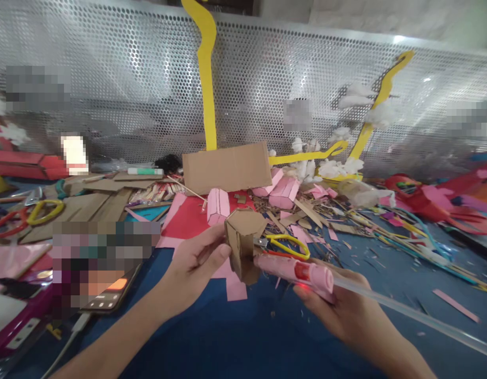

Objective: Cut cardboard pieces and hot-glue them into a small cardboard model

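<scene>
My left hand [206, 263] pinches a small folded cardboard box [243, 245] by its left side. The box has a many-sided outline and is held up over the table. Closed round a pink-wrapped glue gun [293, 271] is my right hand [346, 300]. A long clear glue stick [409, 310] runs out of the gun's back end, and a red light glows on it. Its front end meets the lower right of the box; whether it touches I cannot tell. Just behind the gun are scissors [286, 246] with yellow and orange handles, their blades partly hidden by the box.
Pink paper boxes [218, 206] and a larger cardboard box [227, 167] stand behind my hands. Paper scraps and sticks [346, 226] litter the right. At left are a phone [109, 300] with a cable and more scissors [44, 211]. A perforated metal panel [251, 79] closes the back.
</scene>
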Motion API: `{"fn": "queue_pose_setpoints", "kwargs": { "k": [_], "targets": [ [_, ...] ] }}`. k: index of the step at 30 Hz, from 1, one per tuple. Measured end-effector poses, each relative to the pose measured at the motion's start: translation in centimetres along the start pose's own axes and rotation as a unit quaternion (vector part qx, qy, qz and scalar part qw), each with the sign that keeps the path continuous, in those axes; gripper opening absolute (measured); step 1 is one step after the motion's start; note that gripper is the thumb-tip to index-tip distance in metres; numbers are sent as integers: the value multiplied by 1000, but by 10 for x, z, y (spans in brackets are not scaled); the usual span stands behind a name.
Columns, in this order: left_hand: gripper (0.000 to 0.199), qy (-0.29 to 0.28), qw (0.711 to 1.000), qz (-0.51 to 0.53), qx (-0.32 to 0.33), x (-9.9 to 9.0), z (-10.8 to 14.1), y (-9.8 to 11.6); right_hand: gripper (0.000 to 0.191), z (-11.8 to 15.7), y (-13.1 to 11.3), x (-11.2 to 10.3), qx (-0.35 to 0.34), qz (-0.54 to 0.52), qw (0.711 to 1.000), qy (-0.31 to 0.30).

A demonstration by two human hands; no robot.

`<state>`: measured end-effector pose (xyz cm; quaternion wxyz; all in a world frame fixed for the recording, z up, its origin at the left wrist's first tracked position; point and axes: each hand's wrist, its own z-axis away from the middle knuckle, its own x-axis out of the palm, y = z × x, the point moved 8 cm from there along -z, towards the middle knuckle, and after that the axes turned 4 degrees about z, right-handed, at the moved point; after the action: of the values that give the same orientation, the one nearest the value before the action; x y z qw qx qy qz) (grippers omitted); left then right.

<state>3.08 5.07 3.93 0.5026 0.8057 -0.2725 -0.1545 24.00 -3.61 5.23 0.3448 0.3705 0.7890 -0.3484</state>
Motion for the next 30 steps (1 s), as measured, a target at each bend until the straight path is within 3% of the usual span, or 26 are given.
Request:
{"fn": "queue_pose_setpoints", "kwargs": {
  "k": [21, 30],
  "targets": [
    [36, 17, 999, -25, 12, -3, -3, 6, 33, 2, 4, -6, -2, 69, 997, 33],
    [34, 52, 997, -45, 36, -9, -6, 20, 40, -1, 4, -7, 9, 77, 996, 48]
  ]
}}
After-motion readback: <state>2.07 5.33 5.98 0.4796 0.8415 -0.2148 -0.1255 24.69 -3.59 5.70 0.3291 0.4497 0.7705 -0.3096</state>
